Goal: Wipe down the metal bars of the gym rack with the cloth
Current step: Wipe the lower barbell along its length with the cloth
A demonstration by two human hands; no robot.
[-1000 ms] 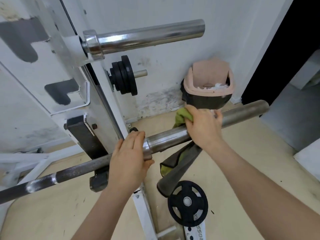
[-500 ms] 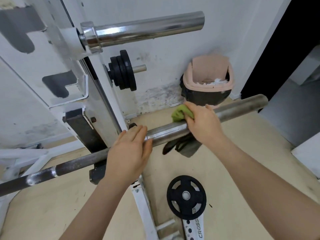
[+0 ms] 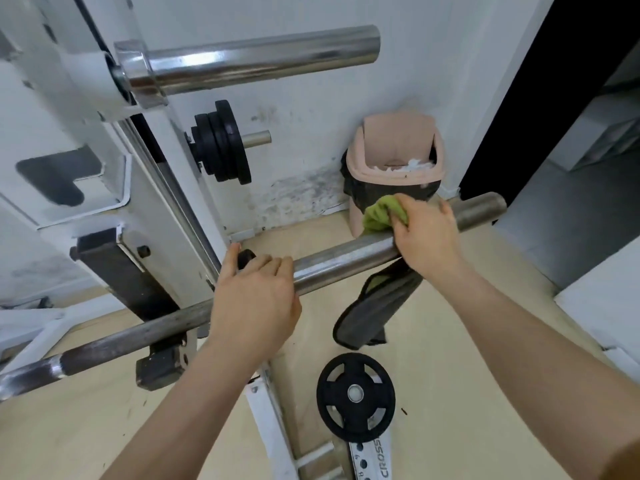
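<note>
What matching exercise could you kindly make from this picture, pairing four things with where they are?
Things:
1. cloth
2. left hand
3. single weight plate
4. bin

Places:
A. low down, below the bar
B. against the wall, beyond the bar
C. held on the bar by the right hand
D. gripping the bar close to the rack

Pairs: 1-C, 2-D, 3-A, 4-B

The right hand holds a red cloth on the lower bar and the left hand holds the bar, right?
No: the cloth is green, not red, as the head view shows. The right hand grips it on the bar, which the left hand holds.
</note>
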